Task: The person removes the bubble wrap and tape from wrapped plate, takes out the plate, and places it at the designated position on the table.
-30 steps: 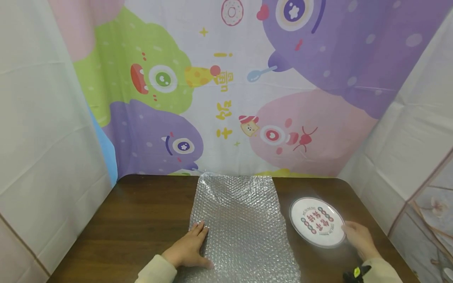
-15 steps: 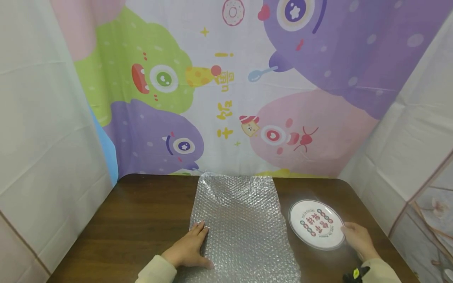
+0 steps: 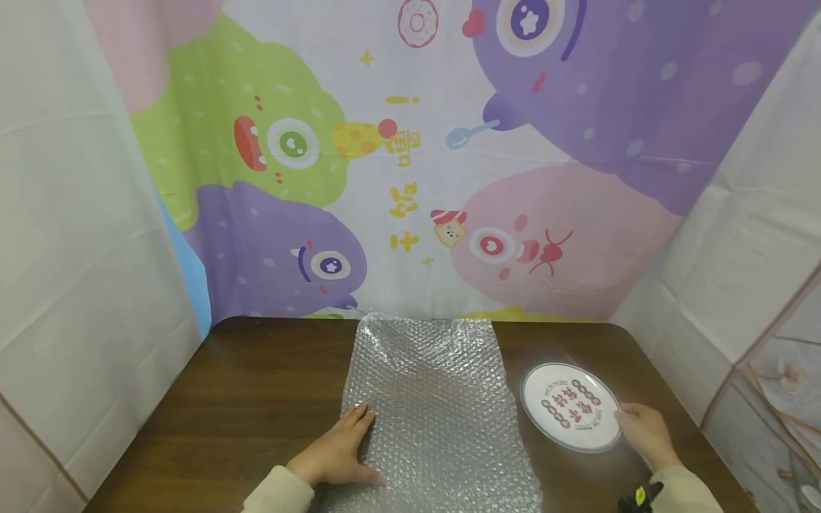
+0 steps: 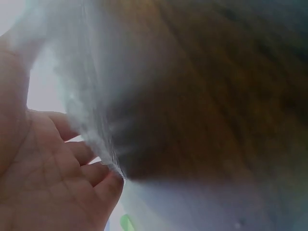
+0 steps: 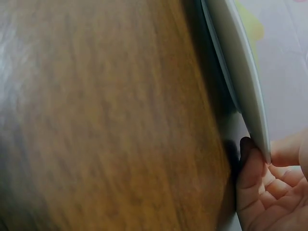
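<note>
A sheet of clear bubble wrap (image 3: 436, 406) lies flat across the middle of the brown table. My left hand (image 3: 340, 449) rests along its left edge, fingers extended and thumb spread; the left wrist view shows the palm (image 4: 53, 178) and the blurred wrap edge by the fingers. To the right of the wrap is a round white plate (image 3: 558, 427) with a printed design of red characters and coloured dots. My right hand (image 3: 648, 431) pinches its right rim. In the right wrist view, the plate (image 5: 240, 62) is seen edge-on, its rim between thumb and fingers (image 5: 252, 173).
Wood-grain tabletop (image 3: 256, 385) shows left of the bubble wrap. A cartoon-printed curtain (image 3: 410, 171) hangs behind the table's far edge. Pale sheeting (image 3: 83, 249) closes in the left side, and more hangs at the right (image 3: 699, 285).
The plate has shifted slightly toward me in my right hand's pinch. My left hand and the bubble wrap stay in place.
</note>
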`<move>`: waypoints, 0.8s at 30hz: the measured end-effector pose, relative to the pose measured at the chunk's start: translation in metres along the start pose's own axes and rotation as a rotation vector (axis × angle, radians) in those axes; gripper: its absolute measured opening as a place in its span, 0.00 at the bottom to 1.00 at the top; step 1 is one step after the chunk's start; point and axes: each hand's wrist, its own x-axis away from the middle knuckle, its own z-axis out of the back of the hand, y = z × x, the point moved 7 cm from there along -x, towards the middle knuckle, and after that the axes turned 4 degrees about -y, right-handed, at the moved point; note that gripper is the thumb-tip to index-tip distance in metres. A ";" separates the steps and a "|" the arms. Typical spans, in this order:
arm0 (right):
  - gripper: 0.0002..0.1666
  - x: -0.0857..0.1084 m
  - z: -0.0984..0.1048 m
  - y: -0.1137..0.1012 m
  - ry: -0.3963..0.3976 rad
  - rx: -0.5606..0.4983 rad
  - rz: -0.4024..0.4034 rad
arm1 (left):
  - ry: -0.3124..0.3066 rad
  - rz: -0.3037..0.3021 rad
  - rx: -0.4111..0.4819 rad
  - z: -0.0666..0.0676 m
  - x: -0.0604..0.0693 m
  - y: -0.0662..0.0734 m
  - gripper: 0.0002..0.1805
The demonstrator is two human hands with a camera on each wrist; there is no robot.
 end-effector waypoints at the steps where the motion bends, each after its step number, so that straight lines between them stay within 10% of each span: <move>1: 0.34 0.001 0.000 -0.001 0.003 0.006 0.004 | -0.001 0.000 0.008 0.000 0.000 0.000 0.65; 11: 0.32 0.004 0.001 -0.001 0.034 0.009 -0.048 | -0.012 0.004 0.124 0.002 0.000 -0.003 0.60; 24: 0.34 0.013 0.010 -0.032 0.097 0.085 0.076 | 0.095 -0.025 0.169 0.016 -0.001 -0.003 0.50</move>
